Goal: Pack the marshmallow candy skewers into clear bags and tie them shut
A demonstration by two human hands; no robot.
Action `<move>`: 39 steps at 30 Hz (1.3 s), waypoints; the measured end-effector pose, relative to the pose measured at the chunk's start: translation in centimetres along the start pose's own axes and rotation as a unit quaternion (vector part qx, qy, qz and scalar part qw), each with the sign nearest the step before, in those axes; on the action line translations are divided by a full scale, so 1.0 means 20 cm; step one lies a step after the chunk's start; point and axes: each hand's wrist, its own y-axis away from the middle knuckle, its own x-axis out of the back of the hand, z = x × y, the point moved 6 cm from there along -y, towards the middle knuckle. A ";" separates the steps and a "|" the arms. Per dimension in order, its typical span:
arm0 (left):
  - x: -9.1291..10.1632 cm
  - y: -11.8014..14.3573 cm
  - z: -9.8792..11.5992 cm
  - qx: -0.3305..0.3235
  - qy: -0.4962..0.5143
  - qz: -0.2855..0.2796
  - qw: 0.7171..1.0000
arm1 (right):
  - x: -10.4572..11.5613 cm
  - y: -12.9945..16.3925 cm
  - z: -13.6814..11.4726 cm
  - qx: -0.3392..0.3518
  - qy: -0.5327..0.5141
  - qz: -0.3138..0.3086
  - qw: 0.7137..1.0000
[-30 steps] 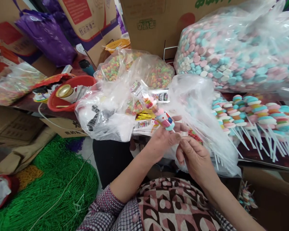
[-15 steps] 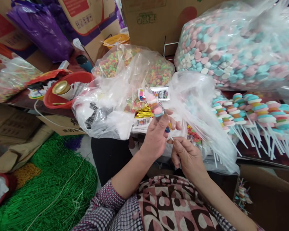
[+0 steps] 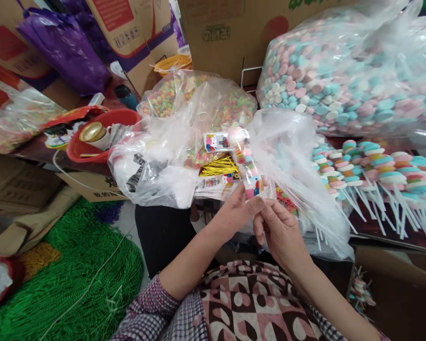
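Note:
A marshmallow skewer (image 3: 247,163) in a clear printed wrapper points away from me over the table. Its pink, white and blue pieces show through the film. My left hand (image 3: 239,208) is closed on the lower end of the wrapper, thumb on top. Just to the right, my right hand (image 3: 279,225) pinches the same bottom end, fingertips touching the left thumb; the stick itself is hidden by the fingers. Beyond the left hand lie gold twist ties (image 3: 218,166) and flat printed wrappers (image 3: 211,184).
Finished marshmallow skewers (image 3: 394,166) lie in a row at right, white sticks toward me. Behind them stands a big bag of marshmallows (image 3: 341,80). Bags of ring candies (image 3: 230,102), a red basin (image 3: 74,147) and an open carton (image 3: 394,289) surround the work spot. Green cord (image 3: 92,265) covers the floor.
The wrapped skewer has turned more upright, its printed end now showing above my fingers. My left hand has moved slightly right, and the two hands now meet at the wrapper's bottom.

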 end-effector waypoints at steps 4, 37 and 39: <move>0.04 -0.01 0.11 -0.113 -0.193 0.007 0.975 | 0.03 0.00 0.00 0.012 0.015 0.010 1.000; 0.00 -0.06 0.04 -0.007 0.144 0.037 0.989 | 0.01 0.03 -0.15 0.397 0.478 0.065 0.781; -0.02 -0.07 0.03 0.013 0.187 0.053 0.981 | 0.00 0.03 -0.14 0.387 0.480 0.075 0.783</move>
